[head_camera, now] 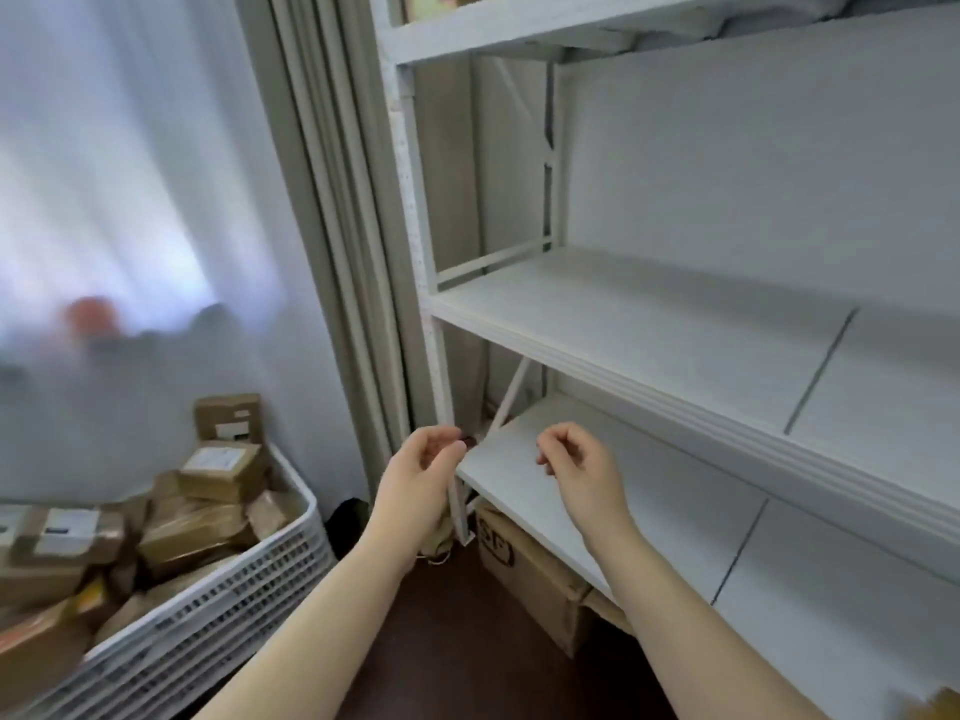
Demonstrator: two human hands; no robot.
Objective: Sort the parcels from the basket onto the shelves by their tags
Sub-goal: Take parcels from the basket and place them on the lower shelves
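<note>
Shelves [649, 324], white, fill the right side. Basket [208, 626] stands at lower left, heaped with brown parcels [192, 532]. Carton [524, 563] sits under the lowest shelf. Left hand [418, 485] and right hand [584, 475] hover before that shelf, fingers loosely curled, holding nothing.

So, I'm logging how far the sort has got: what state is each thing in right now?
Left hand: loosely curled, empty.
Right hand: loosely curled, empty.
Basket: heaped full.
Parcels: piled in it.
Middle shelf: bare.
Lower shelf: bare where visible.
Cardboard box: on the floor under the lower shelf.
</note>
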